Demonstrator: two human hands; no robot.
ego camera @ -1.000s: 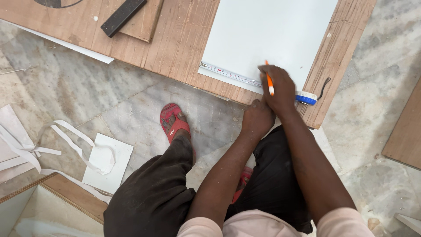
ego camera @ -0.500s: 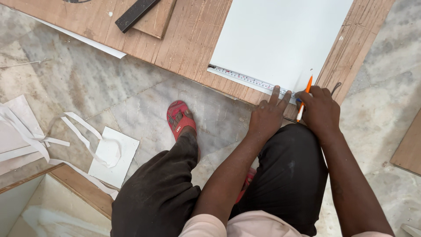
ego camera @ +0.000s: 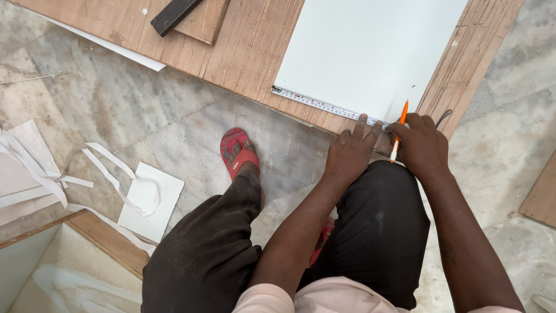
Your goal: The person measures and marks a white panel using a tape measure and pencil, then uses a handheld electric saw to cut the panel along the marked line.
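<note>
A white sheet (ego camera: 370,52) lies on a wooden board (ego camera: 255,52) on the floor. A steel measuring tape (ego camera: 315,103) runs along the sheet's near edge. My left hand (ego camera: 350,153) presses flat on the tape's right end, fingers spread. My right hand (ego camera: 423,145) sits just right of it, gripping an orange and white pen (ego camera: 398,130) with its tip at the sheet's near right corner.
A black bar (ego camera: 174,14) rests on a small wood offcut (ego camera: 202,23) at the top. White sheet scraps and strips (ego camera: 116,185) lie on the marble floor at left. My foot in a red sandal (ego camera: 237,152) stands near the board's edge. Another wood panel (ego camera: 541,191) sits at right.
My left hand slid along the tape and now presses beside the right hand. The right hand with the pen dropped from over the sheet to its near right corner.
</note>
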